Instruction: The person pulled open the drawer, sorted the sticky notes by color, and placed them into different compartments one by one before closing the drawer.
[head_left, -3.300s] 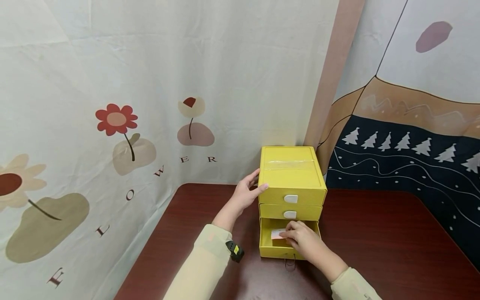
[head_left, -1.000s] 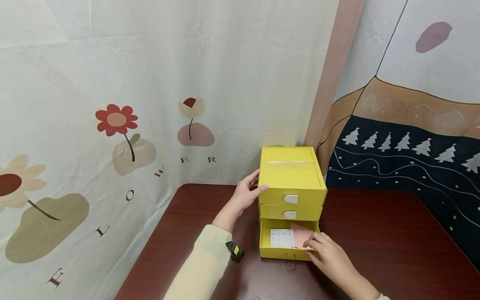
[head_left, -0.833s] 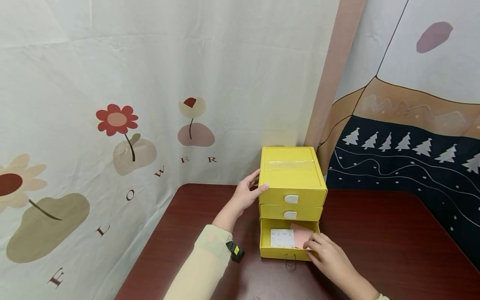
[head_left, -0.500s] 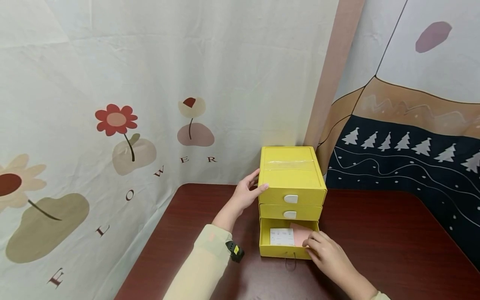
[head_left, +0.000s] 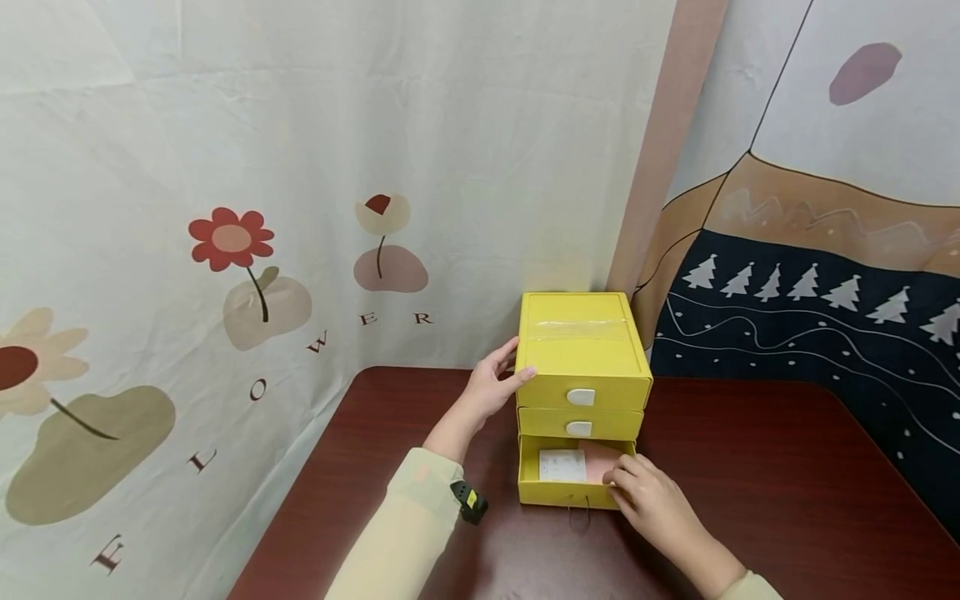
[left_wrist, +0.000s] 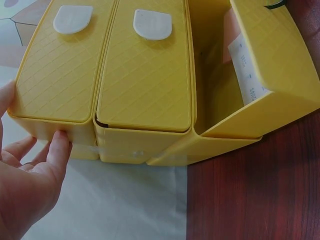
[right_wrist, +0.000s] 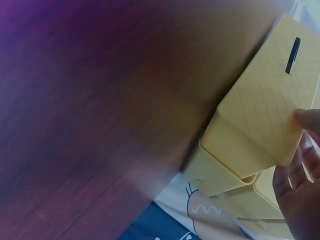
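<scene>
A yellow three-drawer desktop organizer (head_left: 585, 337) stands on the table, its bottom drawer (head_left: 547, 493) pulled out partway. Inside that drawer lie a white printed paper (head_left: 561, 465) and a pink paper (head_left: 597, 462). My left hand (head_left: 487, 390) rests against the organizer's upper left side with fingers extended, as the left wrist view also shows. At the drawer's right front corner my right hand (head_left: 651, 500) pinches the rim. In the right wrist view the thumb (right_wrist: 309, 120) lies on the drawer front, the other fingers behind its edge.
The two upper drawers are closed and carry white tabs (head_left: 581, 397). A thin dark loop (head_left: 579, 512) hangs from the bottom drawer's front. A printed curtain (head_left: 450, 167) stands behind the dark red table (head_left: 750, 467).
My right hand has moved from the papers inside to the drawer's right front corner. The papers now lie in the drawer, which has slid slightly inward. My left hand has stayed in place.
</scene>
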